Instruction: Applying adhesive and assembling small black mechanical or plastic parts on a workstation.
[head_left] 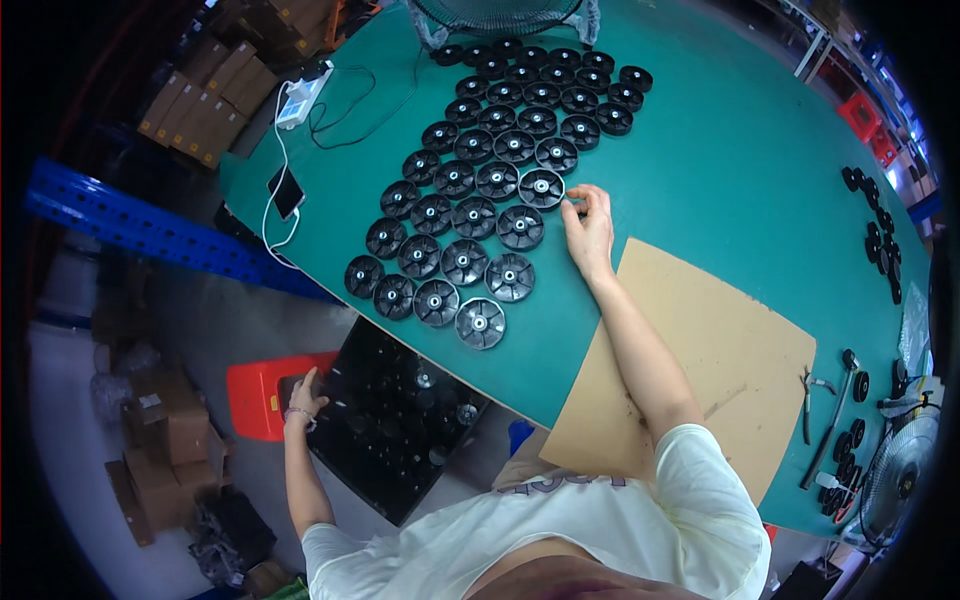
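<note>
White shirt [600, 520] nearest to the camera, at the bottom of the frame. At lower left, red plastic piece [250, 400]; beside it, left hand [306, 402], fingers loosely apart, at the edge of black box [405, 500]. From centre to upper middle, black wheels [465, 262] in slanting rows on green table [700, 180]. Probably light, stiff and a little slippery; best to take by the rim. Next, right hand [592, 232], half curled, fingertips close to one wheel's rim; cannot tell if touching or pinching. Farther right, cardboard [720, 350], then tools [827, 425].
</note>
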